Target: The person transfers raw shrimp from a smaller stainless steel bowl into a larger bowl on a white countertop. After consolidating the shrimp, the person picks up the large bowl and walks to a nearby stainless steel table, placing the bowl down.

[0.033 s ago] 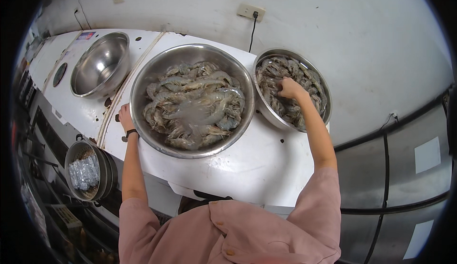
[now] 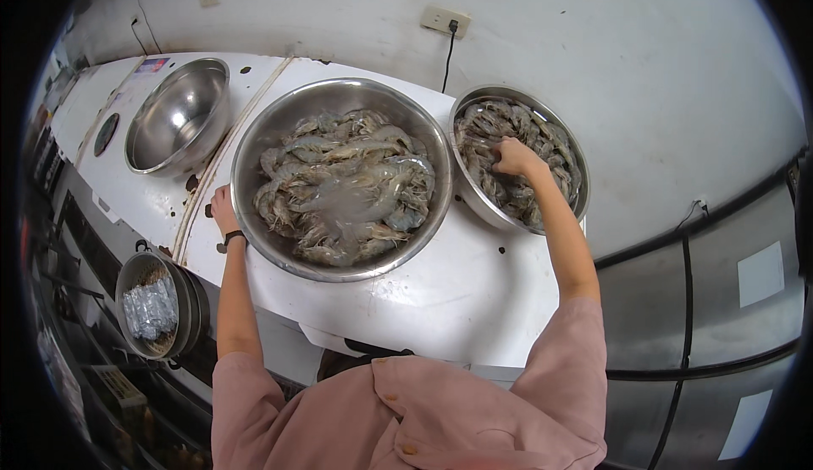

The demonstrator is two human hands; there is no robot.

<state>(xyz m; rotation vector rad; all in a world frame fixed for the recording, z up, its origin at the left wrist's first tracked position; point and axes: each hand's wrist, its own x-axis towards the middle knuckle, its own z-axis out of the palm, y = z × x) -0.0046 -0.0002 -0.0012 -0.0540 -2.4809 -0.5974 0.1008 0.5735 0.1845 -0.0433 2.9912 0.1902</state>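
A wide steel bowl (image 2: pixel 258 237) sits before me, heaped with raw grey shrimp (image 2: pixel 347 186). To its right stands a smaller steel bowl (image 2: pixel 481 214), also filled with shrimp (image 2: pixel 555 148). My right hand (image 2: pixel 517 158) reaches into this smaller bowl, its fingers curled down among the shrimp; their tips are hidden, but they seem closed on a shrimp. Against the left side of the wide bowl, my left hand (image 2: pixel 224 211) rests on the white worktop with its fingers stretched out, holding nothing. A dark band circles the left wrist.
An unfilled steel bowl (image 2: pixel 179 118) stands tilted on the white worktop (image 2: pixel 415 313) at the left. Below that edge are stacked pots (image 2: pixel 135 271) with a silvery bag (image 2: pixel 151 307). Behind rises a wall with a plugged-in socket (image 2: pixel 445 20); steel doors (image 2: pixel 639 309) are at the right.
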